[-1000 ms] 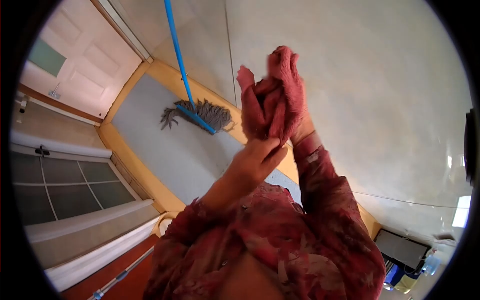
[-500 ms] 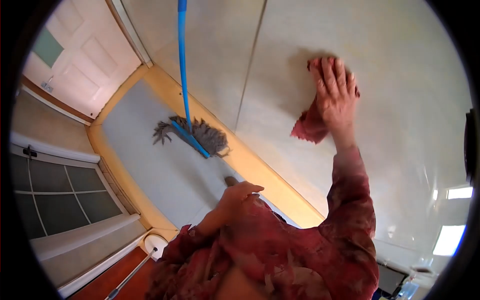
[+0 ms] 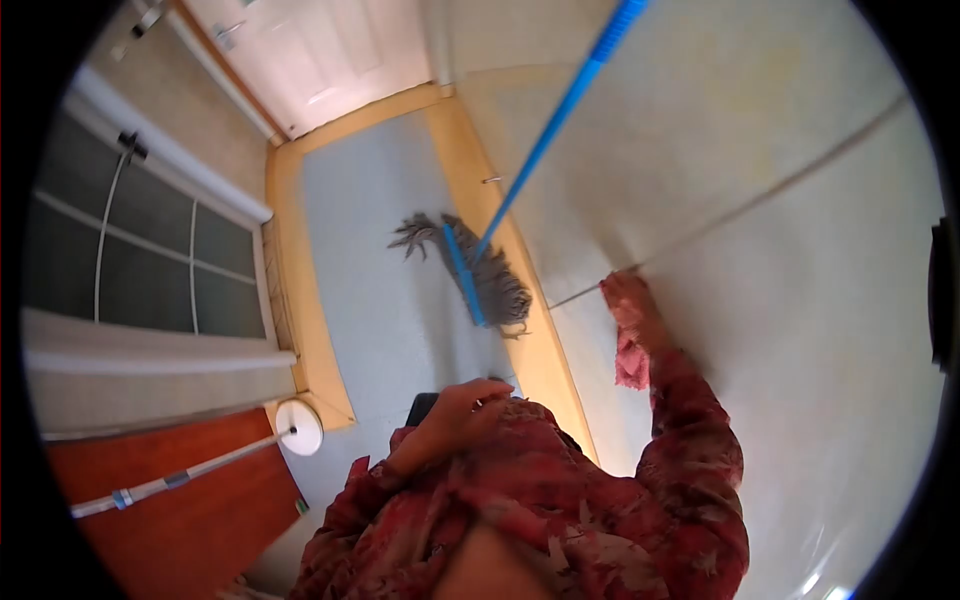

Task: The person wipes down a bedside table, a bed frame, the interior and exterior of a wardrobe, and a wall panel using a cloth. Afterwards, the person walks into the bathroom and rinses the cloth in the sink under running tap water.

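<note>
Far L: paned door [image 3: 150, 230], dark glass; below it a red-brown panel [image 3: 190, 530] w/ a pole [image 3: 200, 475] in front, ending at a white disc [image 3: 299, 440]. Up top, a pale door [image 3: 340, 50]. Next, grey floor [image 3: 365, 230] w/ yellow border [image 3: 315, 365].

L hand [image 3: 450, 425] is at the shirt [image 3: 500, 470] front, fingers loosely bent, nothing seen in it; can't tell exactly how far open, or if it touches fabric. Just beyond, the mop [image 3: 505, 285]: grey strands on floor, reaching onto the border, blue handle [image 3: 560, 115] running up & R, top out of view.

Then R hand [image 3: 645, 315]: closed over the red cloth [image 3: 631, 368], fingers bent, cloth btwn hand & wall [image 3: 820, 330], lower end hanging out below the palm. Main change vs. half a sec ago: hand was flatter, fingers long, cloth well R of the seam [image 3: 770, 190]; now both are right at it, fingers drawn in, view swung too. So cloth prob. now works a diff. wall patch, by the seam.
</note>
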{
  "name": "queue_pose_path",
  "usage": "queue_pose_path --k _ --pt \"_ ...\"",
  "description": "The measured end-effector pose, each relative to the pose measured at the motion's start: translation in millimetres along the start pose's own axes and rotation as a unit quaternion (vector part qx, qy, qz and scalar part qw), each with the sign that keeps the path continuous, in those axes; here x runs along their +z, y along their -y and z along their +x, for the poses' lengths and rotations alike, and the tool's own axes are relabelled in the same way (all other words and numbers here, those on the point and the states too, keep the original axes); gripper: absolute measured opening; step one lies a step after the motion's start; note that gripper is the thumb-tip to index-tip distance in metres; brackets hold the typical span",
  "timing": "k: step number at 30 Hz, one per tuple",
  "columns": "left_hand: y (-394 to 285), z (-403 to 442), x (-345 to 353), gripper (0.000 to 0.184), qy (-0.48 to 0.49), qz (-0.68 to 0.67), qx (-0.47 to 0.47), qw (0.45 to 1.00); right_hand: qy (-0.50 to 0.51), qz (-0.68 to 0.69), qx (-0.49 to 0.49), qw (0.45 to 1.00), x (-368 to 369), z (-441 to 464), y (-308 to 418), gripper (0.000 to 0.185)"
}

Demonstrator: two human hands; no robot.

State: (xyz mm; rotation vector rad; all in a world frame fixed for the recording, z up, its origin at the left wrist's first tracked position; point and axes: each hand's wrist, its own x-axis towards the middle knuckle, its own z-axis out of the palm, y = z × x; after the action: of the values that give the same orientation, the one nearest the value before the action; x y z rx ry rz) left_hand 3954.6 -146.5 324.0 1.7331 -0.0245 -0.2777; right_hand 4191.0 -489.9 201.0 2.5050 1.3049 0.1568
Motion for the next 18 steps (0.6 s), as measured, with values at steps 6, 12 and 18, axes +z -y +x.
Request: queue_pose_path --k 6,12,18 --pt "62 -24 -102 0.025 -0.123 -0.032 -0.023 0.992 -0.085 0.069 0.105 0.988 -104 147 -77 0.046" --pt "117 -38 -253 0.03 -0.198 -0.088 -0.058 0.975 -0.069 -0.176 0.11 0.976 -60 181 -74 0.044" --pt "138 -98 -444 0.028 -0.342 -0.051 -0.102 0.933 -0.047 -0.044 -0.07 0.995 -20 178 -23 0.021"
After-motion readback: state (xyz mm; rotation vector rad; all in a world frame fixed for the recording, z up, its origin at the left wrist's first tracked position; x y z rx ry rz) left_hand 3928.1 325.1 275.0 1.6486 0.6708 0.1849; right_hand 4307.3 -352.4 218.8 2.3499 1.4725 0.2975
